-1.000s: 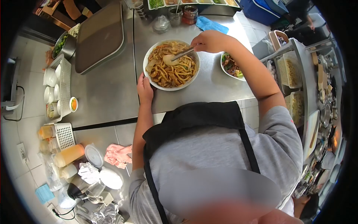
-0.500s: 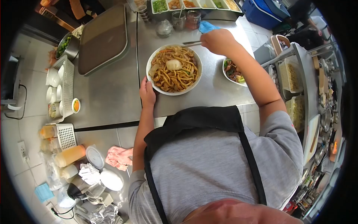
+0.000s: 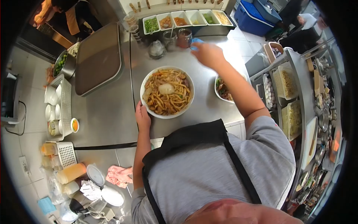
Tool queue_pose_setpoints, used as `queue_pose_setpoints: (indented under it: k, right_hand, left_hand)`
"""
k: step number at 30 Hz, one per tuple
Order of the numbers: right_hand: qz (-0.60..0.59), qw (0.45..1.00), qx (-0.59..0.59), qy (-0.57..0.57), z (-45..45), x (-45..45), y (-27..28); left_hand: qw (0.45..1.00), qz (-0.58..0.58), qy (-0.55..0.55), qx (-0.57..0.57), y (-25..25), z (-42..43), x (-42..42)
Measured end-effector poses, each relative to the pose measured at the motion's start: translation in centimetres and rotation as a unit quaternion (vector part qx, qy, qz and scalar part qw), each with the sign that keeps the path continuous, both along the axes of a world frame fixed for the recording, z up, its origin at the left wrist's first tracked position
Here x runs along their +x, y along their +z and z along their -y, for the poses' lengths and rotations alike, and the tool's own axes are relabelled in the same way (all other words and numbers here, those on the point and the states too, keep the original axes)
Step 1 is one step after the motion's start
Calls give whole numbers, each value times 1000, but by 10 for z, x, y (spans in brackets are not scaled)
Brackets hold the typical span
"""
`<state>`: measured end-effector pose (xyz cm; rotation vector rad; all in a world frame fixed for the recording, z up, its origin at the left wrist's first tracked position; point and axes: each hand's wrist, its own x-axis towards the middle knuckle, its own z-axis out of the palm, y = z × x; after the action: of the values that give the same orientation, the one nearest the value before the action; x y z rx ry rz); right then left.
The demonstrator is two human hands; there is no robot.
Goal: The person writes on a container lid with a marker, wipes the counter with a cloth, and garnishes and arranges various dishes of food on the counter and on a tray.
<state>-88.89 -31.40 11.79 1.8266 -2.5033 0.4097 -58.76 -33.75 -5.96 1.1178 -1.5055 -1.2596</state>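
A white bowl point(image 3: 143, 98) heaped with brown noodles point(image 3: 167, 100) sits on the steel counter, a pale round piece on top. My left hand point(image 3: 143, 118) grips the bowl's near-left side, thumb along the outside. Beyond the bowl, to the right, my closed right hand point(image 3: 209, 56) is slightly smeared by motion. The thin metal utensil it held shows only as a faint blur now. Right by those fingers lies a blue cloth point(image 3: 194, 43), close to a jar of dark red sauce point(image 3: 184, 38). Under my right forearm, a second bowl point(image 3: 225, 99) of meat and greens is partly hidden.
Several topping trays point(image 3: 180, 18) line the counter's back. A spooned jar point(image 3: 170, 39) and a glass container point(image 3: 156, 50) stand before them. Leftward are a brown tray point(image 3: 99, 59) and a basket of cups point(image 3: 66, 104). A shelf rack point(image 3: 298, 100) stands right; people are behind.
The view has tilted up, so the counter and both bowls appear lower. My right hand has shifted left toward the jars and blue cloth. My left hand stays on the noodle bowl.
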Motion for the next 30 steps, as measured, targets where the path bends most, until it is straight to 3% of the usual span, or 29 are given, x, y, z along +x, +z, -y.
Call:
queue_pose_setpoints:
  k: [2,6,8,10,12,14,17,18,26,30]
  right_hand:
    - [-19,996,-54,-67,29,-52,-4]
    - [-12,970,-3,-244,79,-156,-31]
    - [2,964,36,-262,91,-177,-34]
    - [-1,970,76,-232,102,-190,-43]
    - [-134,969,-40,-201,104,-182,-47]
    - [-131,982,-43,-127,102,-157,-35]
    - [-47,986,156,-23,112,-125,-71]
    - [-26,985,169,-29,107,-113,-80]
    - [25,996,81,-4,102,-98,-146]
    - [141,958,61,242,87,-59,-129]
  left_hand:
    - [1000,-1,10,11,1,-1,-2]
    - [999,16,36,20,-5,-1,-1]
    - [999,20,39,25,-3,-3,-2]
    - [999,22,44,9,9,-6,-6]
    - [999,28,43,6,11,-6,-7]
    - [999,35,39,13,10,-4,-4]
    - [996,37,63,56,15,-3,-7]
    - [995,46,68,59,12,-2,-5]
    - [992,101,46,62,26,3,-8]
    - [991,129,17,19,30,12,-6]
